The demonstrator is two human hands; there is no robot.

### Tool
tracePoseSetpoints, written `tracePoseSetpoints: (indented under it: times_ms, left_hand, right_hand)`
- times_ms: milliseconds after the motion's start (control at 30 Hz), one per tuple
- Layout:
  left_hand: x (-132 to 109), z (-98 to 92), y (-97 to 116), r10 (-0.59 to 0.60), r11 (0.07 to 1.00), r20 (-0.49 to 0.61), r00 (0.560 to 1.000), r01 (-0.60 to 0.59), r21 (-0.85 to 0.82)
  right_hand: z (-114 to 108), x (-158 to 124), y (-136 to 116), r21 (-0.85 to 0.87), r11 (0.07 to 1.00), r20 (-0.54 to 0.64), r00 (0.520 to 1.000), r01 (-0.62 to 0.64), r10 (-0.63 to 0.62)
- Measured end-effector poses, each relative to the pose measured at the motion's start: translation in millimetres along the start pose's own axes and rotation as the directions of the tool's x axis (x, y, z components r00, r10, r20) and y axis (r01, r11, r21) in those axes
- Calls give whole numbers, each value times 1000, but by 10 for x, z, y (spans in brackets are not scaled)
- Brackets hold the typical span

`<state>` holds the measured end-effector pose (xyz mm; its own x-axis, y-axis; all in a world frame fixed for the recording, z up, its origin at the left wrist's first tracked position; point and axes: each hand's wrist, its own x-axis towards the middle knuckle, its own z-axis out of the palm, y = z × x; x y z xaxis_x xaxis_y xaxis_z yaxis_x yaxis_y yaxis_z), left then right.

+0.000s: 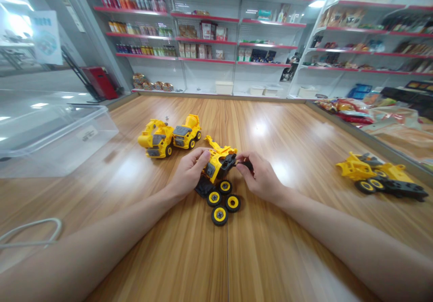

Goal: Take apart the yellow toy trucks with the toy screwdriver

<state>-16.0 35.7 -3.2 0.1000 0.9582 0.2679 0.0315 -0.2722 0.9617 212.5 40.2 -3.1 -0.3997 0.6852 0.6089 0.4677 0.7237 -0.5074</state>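
1. The left hand (pixel 189 169) had its grip closed on a yellow toy truck body (pixel 212 161), the thumb lying over the near side and the fingers largely hidden behind it.
2. The body was held tilted above the middle of the wood-grain table (pixel 270 248), between the two hands, with a black chassis part (pixel 227 165) showing on its right side and a yellow arm-like piece (pixel 216 145) reaching up behind.
3. The right hand (pixel 260 173) had its grip pinched nearly together, thumb against fingers, around a small black piece (pixel 246 164). The fingers covered much of that piece, so its exact kind could not be told; its end pointed at the chassis part, though whether the two touched was unclear.
4. Four black toy wheels (pixel 219 215) with yellow hubs sat in a close cluster just below the body, and a flat black part (pixel 203 186) showed under the left hand, beside them.
5. Beyond the left hand stood a toy excavator truck (pixel 156 138) and, just to its right, a toy concrete mixer truck (pixel 187 132), both yellow with grey fronts.
6. Well apart, near the table's right edge, lay a partly built toy truck (pixel 380 175) in yellow and black, with yellow-hubbed wheels.
7. A clear plastic bin (pixel 77 132) stood at the left, with a white cable (pixel 50 223) nearer the person.
8. Stocked shelves (pixel 206 40) lined the wall behind.
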Motion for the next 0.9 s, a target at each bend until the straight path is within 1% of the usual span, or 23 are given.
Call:
tracePoseSetpoints:
  times_ms: [100,133,200,300,467,600,733,833,900]
  left_hand:
    - [2,-6,-10,3,1000,-16,1000,-3,-4]
    - [2,-8,-11,4,1000,-13,1000,-4,-2]
    - [-1,-9,-9,6,1000,4,1000,-6,6]
    - [-4,-10,-1,8,1000,24,1000,-8,19]
    - [-5,-11,7,-4,1000,26,1000,3,24]
    - [-4,-10,3,3,1000,28,1000,-4,25]
    - [11,-15,-42,-19,999,1,1000,19,-30]
    - [30,-22,-85,-53,994,-40,998,49,-102]
    - [39,-22,-93,-69,984,-58,996,58,-171]
  right_hand:
    - [15,-1,23,38,999,-57,998,-34,36]
    - [21,0,31,52,997,-58,997,-51,54]
    - [30,2,42,72,995,-20,997,-74,76]
    - [27,-3,39,72,996,21,998,-53,51]
    - [11,-17,6,41,999,-21,1000,20,-19]
    - [3,1,-5,13,1000,20,1000,-11,11]
    - [-8,14,-18,-32,998,68,996,-51,53]
    - [-13,3,-43,-79,995,52,997,-55,59]
    - [-18,-6,-64,-100,995,34,999,-32,35]
